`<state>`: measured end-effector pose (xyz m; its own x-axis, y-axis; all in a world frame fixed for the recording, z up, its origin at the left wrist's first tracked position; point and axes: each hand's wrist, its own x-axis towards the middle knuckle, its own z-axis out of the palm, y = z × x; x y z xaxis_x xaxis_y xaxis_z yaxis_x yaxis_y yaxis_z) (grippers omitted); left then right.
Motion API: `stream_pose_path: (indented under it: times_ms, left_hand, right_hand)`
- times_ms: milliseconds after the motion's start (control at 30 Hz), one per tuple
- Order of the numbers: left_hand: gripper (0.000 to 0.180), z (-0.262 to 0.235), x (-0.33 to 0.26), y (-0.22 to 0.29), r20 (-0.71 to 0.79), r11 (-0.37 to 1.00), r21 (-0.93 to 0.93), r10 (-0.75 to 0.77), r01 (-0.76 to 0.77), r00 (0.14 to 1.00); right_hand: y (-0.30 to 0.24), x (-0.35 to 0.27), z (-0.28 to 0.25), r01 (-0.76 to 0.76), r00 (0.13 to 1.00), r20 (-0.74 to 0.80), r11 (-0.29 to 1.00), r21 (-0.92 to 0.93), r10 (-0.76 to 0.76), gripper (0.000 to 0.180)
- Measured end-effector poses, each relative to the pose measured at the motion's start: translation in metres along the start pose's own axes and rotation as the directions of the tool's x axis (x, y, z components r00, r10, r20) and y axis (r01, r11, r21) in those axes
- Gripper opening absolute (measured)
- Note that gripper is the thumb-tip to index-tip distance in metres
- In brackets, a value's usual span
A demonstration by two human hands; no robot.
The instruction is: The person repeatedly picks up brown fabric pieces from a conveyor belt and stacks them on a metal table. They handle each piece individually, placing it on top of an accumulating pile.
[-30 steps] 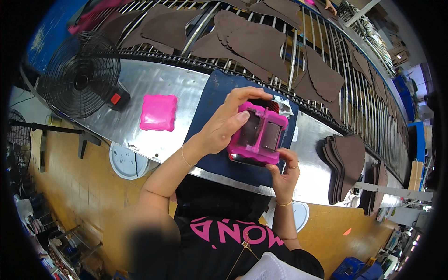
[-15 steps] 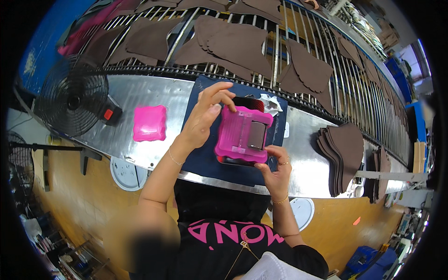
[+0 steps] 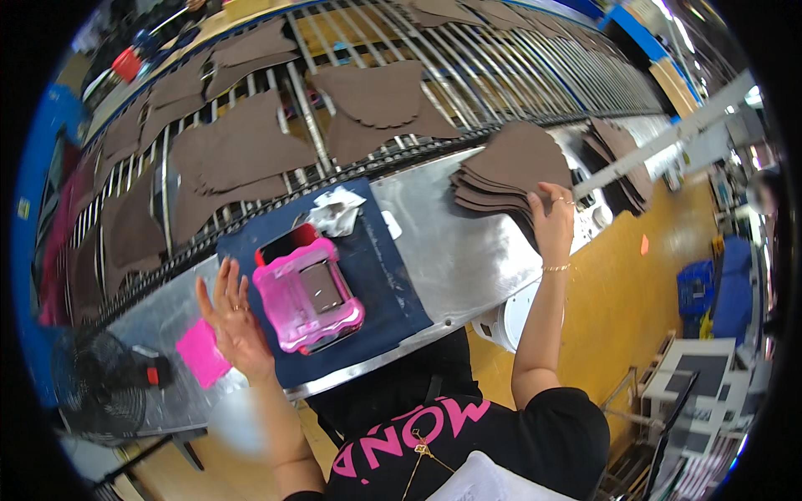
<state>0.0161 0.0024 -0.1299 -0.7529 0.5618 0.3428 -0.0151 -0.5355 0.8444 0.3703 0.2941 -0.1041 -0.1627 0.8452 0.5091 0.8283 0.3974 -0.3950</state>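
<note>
Left hand (image 3: 240, 330) spread beside wavy-edged pink plastic frame (image 3: 284, 294), flat brown rectangle (image 3: 322, 286) already inside. Right hand (image 3: 554, 224) touched stacked curved brown sheets (image 3: 511, 160), unlifted; grip unclear.

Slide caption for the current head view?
Right hand at a stack of brown sheets; open left hand beside a pink holder over a blue mat.

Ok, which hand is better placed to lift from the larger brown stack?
Probably the right hand: it is at the edge of that brown stack, while the left hand is beside the pink holder.
</note>
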Motion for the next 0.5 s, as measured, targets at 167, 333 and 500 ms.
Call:
stream_pose_path:
  times_ms: [167,333,500]
  left_hand:
    - [0.077,0.033,-0.012,-0.002,-0.032,0.998,0.041,-0.045,0.046,0.998]
    - [0.076,0.043,-0.013,-0.001,-0.013,0.995,0.067,-0.067,0.067,0.998]
    - [0.070,0.039,-0.012,-0.007,-0.018,0.998,0.058,-0.031,0.032,0.999]
  right_hand:
    - [0.083,0.007,-0.006,-0.439,0.881,0.002,0.818,-0.373,0.474,0.053]
    - [0.130,-0.002,0.010,-0.452,0.839,0.118,0.802,-0.391,0.531,0.074]
    - [0.126,-0.003,0.015,-0.425,0.878,0.045,0.818,-0.388,0.477,0.072]
